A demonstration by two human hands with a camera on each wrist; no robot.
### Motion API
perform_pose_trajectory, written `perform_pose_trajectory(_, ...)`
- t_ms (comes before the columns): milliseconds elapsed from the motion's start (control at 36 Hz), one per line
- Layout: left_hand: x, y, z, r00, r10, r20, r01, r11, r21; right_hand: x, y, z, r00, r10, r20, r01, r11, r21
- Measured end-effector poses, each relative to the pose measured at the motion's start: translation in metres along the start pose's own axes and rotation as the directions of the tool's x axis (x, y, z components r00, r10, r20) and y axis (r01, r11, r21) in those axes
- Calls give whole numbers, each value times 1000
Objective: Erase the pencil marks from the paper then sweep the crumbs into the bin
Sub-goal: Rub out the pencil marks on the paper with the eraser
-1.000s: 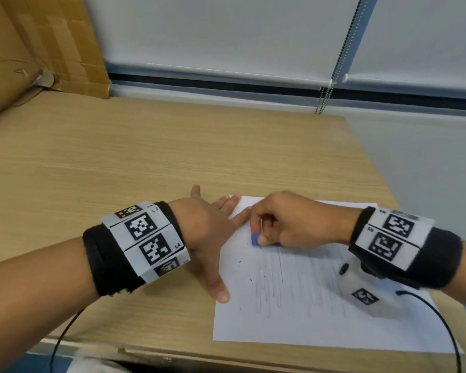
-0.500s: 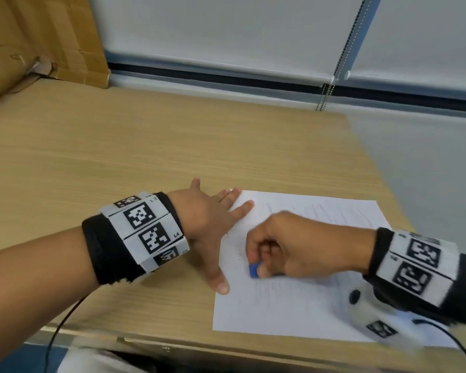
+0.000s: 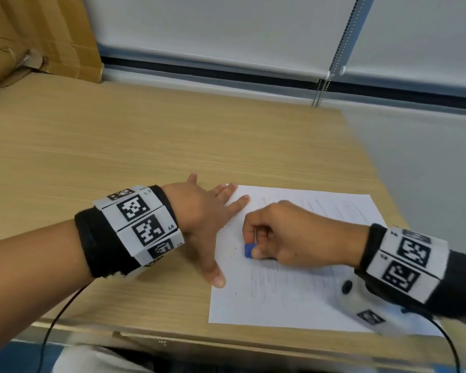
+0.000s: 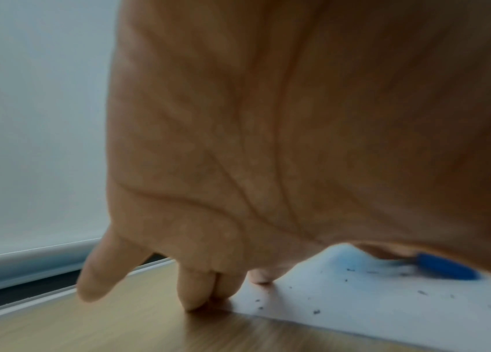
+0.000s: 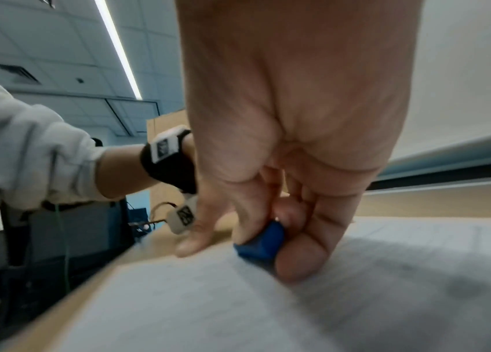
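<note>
Paper (image 3: 301, 289): one white sheet, flat on the table (image 3: 135, 146), toward the near right part of the top, its near edge close to the table's front edge. Faint grey pencil marks (image 3: 256, 281) run as long strokes over the lower middle of the sheet; fainter lines show near the far right corner. Dark crumbs (image 4: 316, 310) lie scattered on the sheet's left part, seen best from the left wrist view.

Eraser (image 3: 248, 250): small, blue, bottom face down on the paper, in the left-centre of the sheet. In the right wrist view the eraser (image 5: 260, 243) sits between thumb and fingertips.

Right hand (image 3: 288, 238): fingers curled, pinching the eraser and pressing it onto the sheet. Wrist carries a black band with black-and-white square markers and a white camera housing below it.

Left hand (image 3: 199, 219): flat, fingers straight and spread, holding nothing. Fingertips rest on the sheet's far left corner; thumb lies along the left edge, tip on the paper. The palm sits on the table just beside the sheet. Same marker band on this wrist.

Surroundings: cardboard (image 3: 38, 36) leans at the table's far left corner. Pale roller blinds (image 3: 226, 30) hang behind the table, with a bead chain (image 3: 331, 63) between them.
</note>
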State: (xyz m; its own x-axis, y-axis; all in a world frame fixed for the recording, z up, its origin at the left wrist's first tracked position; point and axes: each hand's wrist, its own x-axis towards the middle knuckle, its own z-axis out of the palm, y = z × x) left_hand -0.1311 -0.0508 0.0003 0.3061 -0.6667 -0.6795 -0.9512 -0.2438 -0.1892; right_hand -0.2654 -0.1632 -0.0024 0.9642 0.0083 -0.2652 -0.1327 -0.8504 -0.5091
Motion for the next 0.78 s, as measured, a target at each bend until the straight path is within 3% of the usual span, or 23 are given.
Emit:
perform_pose_trajectory(111,0,1,0,1000,-6,8,6,1000,-2,-16,-12,9,973,-81,217,72,996,50)
perform_pose_trajectory(250,2,2,3,1000,-14,-5,14,1000,19,-7,3,-1,1000,21,-6,-21,1000,5)
perform_pose_trajectory(389,1,0,2,1000,-6,5,6,1000,1,-24,-10,10,972,-70,225,53,995,82)
perform_pose_trajectory(444,1,1,1,1000,-9,4,9,1000,11,-21,-9,7,980,-58,190,50,998,47)
perform_pose_trajectory(528,0,3,1,1000,-10,8,10,1000,13,-10,4,-2,1000,14,13,-13,1000,-5)
perform_pose_trajectory(583,-1,1,0,1000,-11,7,11,1000,-2,-12,4,-1,999,11,31,-11,1000,1)
perform_pose_trajectory(694,-2,1,-1,1000,-3,9,3,1000,-6,-23,-10,7,973,-68,219,60,997,43)
perform_pose_trajectory(778,0,3,-1,1000,-13,20,13,1000,11,-9,-1,-2,998,-16,64,18,999,-33)
